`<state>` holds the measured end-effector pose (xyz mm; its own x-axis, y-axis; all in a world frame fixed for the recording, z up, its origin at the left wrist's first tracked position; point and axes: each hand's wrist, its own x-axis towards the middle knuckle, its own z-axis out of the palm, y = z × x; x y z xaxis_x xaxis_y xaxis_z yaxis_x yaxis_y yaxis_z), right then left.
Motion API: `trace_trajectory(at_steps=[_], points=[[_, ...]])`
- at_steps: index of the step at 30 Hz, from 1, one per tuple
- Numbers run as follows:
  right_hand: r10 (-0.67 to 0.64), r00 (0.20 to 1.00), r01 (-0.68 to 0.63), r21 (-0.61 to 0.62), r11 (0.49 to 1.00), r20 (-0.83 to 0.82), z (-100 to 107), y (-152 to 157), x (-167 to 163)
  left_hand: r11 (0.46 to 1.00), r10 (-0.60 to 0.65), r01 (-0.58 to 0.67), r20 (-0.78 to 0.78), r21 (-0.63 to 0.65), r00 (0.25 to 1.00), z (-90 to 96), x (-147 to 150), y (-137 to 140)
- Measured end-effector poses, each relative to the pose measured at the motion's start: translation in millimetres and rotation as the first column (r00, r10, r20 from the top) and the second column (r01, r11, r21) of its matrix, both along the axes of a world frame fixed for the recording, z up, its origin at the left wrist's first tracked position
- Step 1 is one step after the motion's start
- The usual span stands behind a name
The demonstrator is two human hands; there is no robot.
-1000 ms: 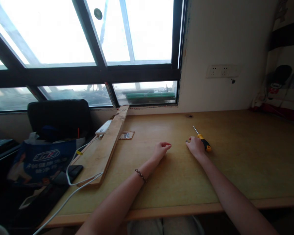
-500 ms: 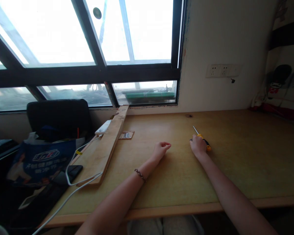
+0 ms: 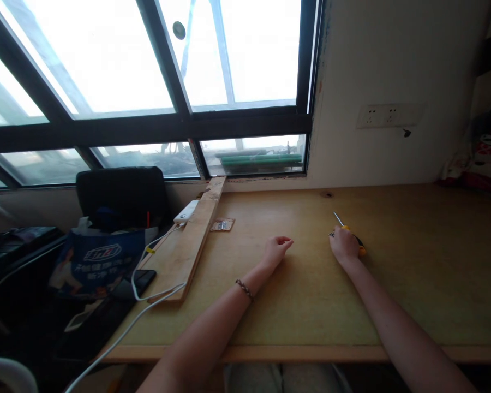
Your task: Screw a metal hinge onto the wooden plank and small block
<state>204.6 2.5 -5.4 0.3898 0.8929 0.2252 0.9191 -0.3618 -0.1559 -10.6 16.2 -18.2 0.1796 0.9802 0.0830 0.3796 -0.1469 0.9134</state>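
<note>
My right hand (image 3: 345, 245) is wrapped round the yellow and black handle of a screwdriver (image 3: 360, 248). The metal shaft sticks out past my fingers, pointing toward the back of the table and slightly left. To its left, my left hand (image 3: 277, 251) rests at the table top (image 3: 306, 305) with thumb and fingers closed in a pinch. Whatever lies between those fingertips, if anything, is too small to make out. A metal hinge on a small piece of wood (image 3: 222, 225) lies farther back, left of my left hand and apart from it.
A long wooden board (image 3: 192, 251) runs along the table's left side, with a white power strip (image 3: 186, 212) beside it and a white cable (image 3: 126, 333) crossing it. A black phone (image 3: 145, 281) lies at the left edge. A chair (image 3: 120, 188) holds a blue bag (image 3: 102, 256).
The camera has turned a little left, so everything sits farther right in the picture. Both hands keep nearly the same pose and place on the table.
</note>
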Motion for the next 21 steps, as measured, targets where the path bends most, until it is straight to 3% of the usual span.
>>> trace_trajectory(at_steps=[4, 7, 10, 14, 21], points=[[0.082, 0.996, -0.080, 0.052, 0.995, -0.027, -4, 3, -2, 0.960, 0.212, -0.149, -0.265, 0.238, 0.941, 10.9, -31, 16], [0.148, 0.988, -0.142, 0.099, 0.985, -0.051, -6, 4, -4, 0.878, 0.452, -0.287, -0.462, 0.384, 0.763, 19.1, -70, 31], [0.180, 0.981, -0.171, 0.111, 0.979, -0.075, -7, 5, -7, 0.791, 0.591, -0.316, -0.522, 0.523, 0.616, 19.8, -108, 45], [0.219, 0.971, -0.208, 0.117, 0.971, -0.100, -7, 6, -8, 0.784, 0.609, -0.313, -0.569, 0.536, 0.552, 10.0, -134, 58], [0.245, 0.962, -0.232, 0.120, 0.965, -0.116, -10, 7, -8, 0.834, 0.551, -0.312, -0.652, 0.456, 0.520, -1.1, -134, 62]])
